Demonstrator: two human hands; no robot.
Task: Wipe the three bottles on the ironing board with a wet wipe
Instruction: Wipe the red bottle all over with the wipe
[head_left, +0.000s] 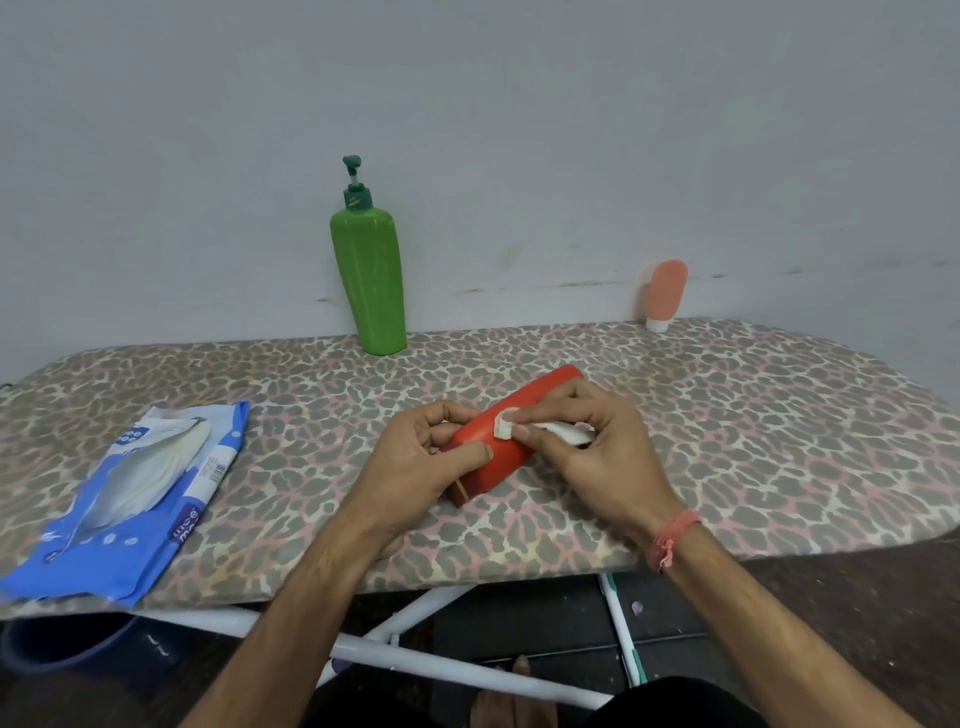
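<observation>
A red bottle (506, 439) lies on its side in the middle of the leopard-print ironing board (727, 441). My left hand (421, 467) grips its near end. My right hand (597, 447) presses a white wet wipe (556, 428) against the bottle's upper side. A tall green pump bottle (370, 280) stands upright at the board's far edge by the wall. A small peach tube bottle (666, 293) stands cap-down at the far right, leaning on the wall.
An open blue wet-wipe pack (140, 499) lies at the board's left end, hanging over the near edge. White board legs (415, 660) cross below. A dark bucket (62, 644) sits on the floor at left. A grey wall rises behind the board.
</observation>
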